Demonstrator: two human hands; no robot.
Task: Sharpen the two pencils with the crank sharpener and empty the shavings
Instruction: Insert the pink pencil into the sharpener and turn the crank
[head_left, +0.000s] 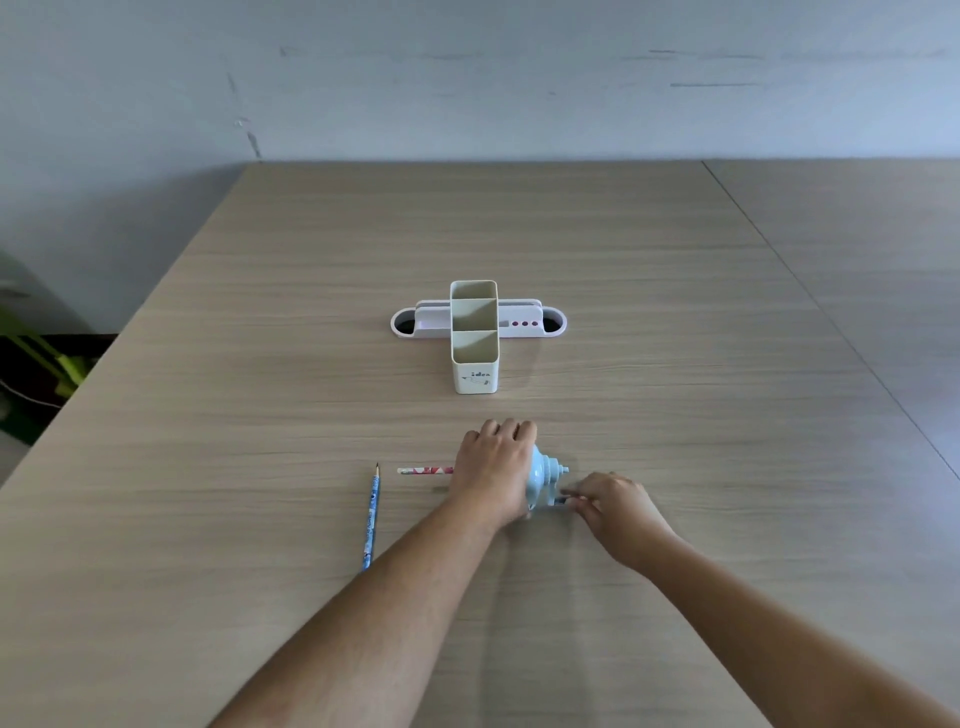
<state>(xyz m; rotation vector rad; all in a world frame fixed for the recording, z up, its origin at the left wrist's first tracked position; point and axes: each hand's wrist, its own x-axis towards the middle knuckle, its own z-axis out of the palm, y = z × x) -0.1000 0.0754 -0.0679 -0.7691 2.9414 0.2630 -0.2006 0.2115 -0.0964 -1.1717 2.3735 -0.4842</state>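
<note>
My right hand (615, 512) is pinched narrow around the crank handle (561, 500) of the blue sharpener (544, 480), fingertips closed on its small grip. Just to its left, my left hand (496, 467) lies closed over the sharpener's body, pressing it onto the table (675, 364). A red-patterned pencil (425, 471) sticks out sideways from under my left hand, its far end hidden beneath my palm. Further left of that hand, apart from it, a blue pencil (371, 517) lies with its dark tip pointing away from me. Beyond both hands stands a cream pen holder (474, 358) with three compartments, across a flat white tray (519, 325).
</note>
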